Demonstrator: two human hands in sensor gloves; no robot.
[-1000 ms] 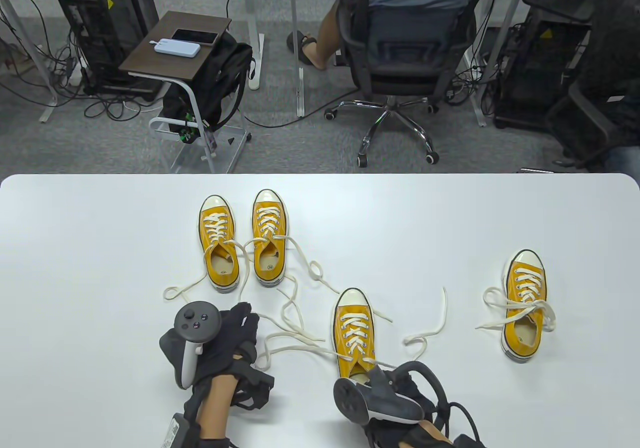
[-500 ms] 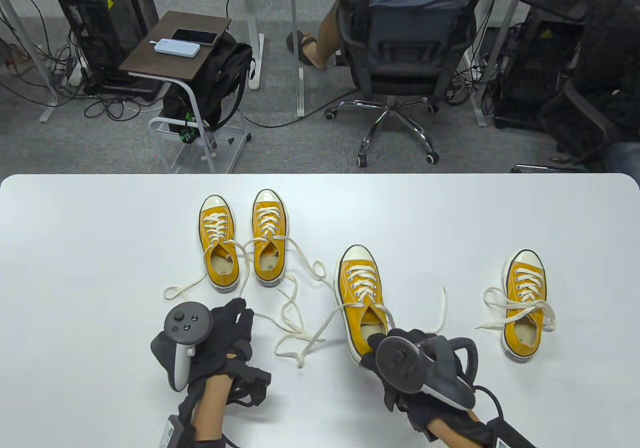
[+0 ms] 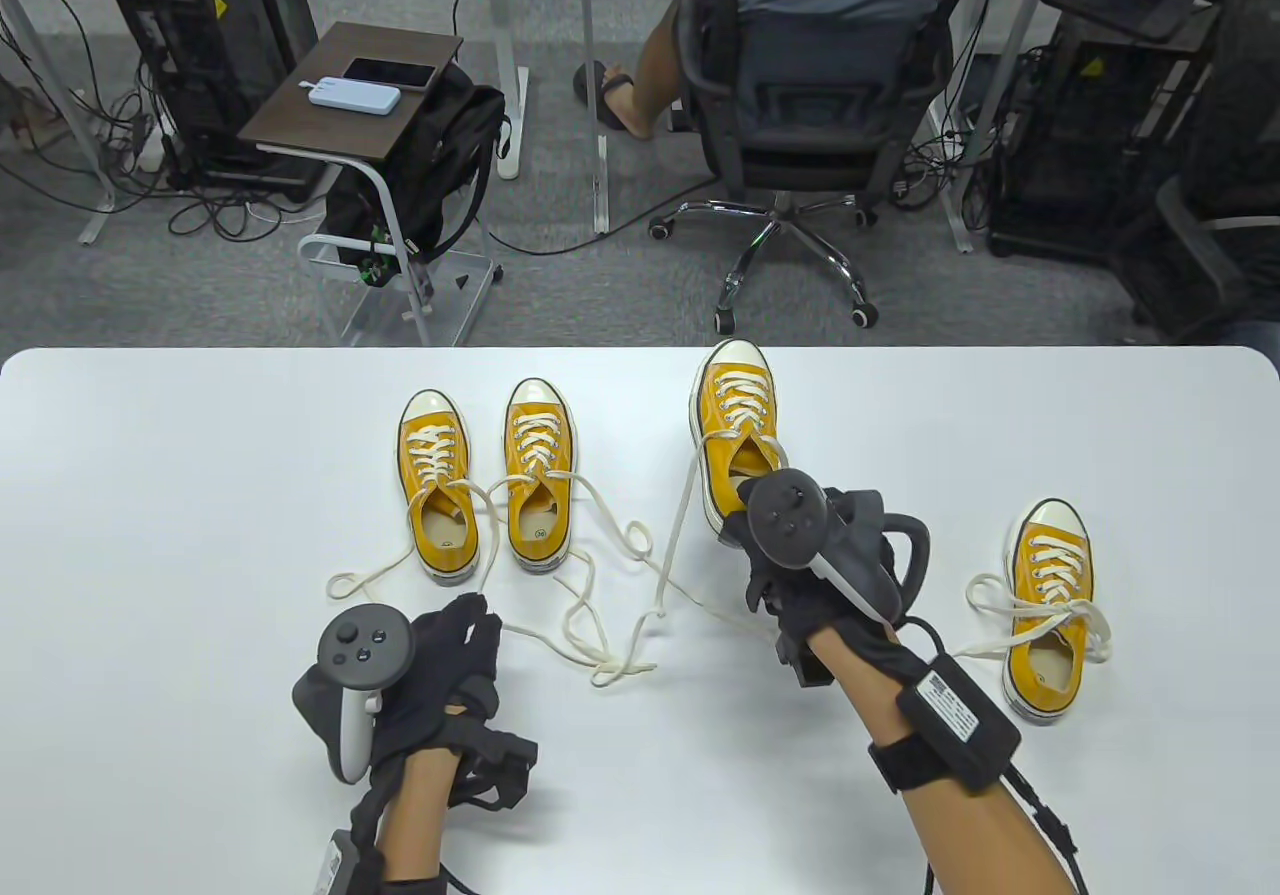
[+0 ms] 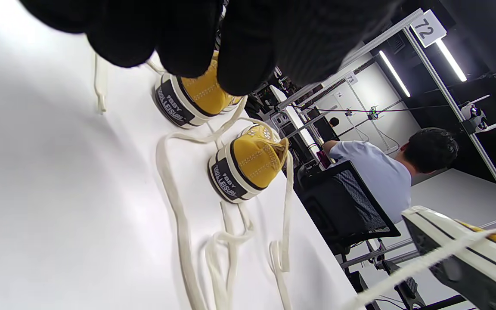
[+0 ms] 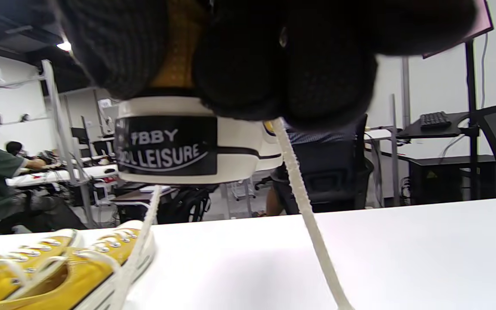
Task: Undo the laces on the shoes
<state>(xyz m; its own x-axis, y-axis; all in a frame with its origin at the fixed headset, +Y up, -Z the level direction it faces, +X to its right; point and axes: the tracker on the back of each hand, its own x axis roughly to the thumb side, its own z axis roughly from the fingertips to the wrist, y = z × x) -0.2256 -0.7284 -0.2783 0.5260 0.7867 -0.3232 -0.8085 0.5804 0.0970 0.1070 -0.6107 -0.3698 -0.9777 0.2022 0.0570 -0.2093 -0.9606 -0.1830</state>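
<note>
My right hand point(image 3: 748, 527) grips a yellow canvas shoe point(image 3: 735, 415) by the heel and holds it off the white table point(image 3: 180, 495), toe pointing away. Its loose cream laces point(image 3: 668, 555) hang down to the table. In the right wrist view my fingers point(image 5: 282, 73) wrap the heel above its black label point(image 5: 168, 146). My left hand point(image 3: 455, 635) rests on the table, empty, near two untied yellow shoes point(image 3: 437, 485) point(image 3: 540, 475). Their heels show in the left wrist view point(image 4: 243, 172). A fourth yellow shoe point(image 3: 1050, 615) at the right has a tied bow point(image 3: 1040, 615).
Loose lace ends point(image 3: 590, 635) lie tangled on the table between my hands. Beyond the table's far edge stand an office chair point(image 3: 810, 115) with a seated person and a small side table point(image 3: 350, 95).
My right hand has lifted the shoe from the near table edge and carried it up and away, its laces trailing. My left hand has drifted slightly left.
</note>
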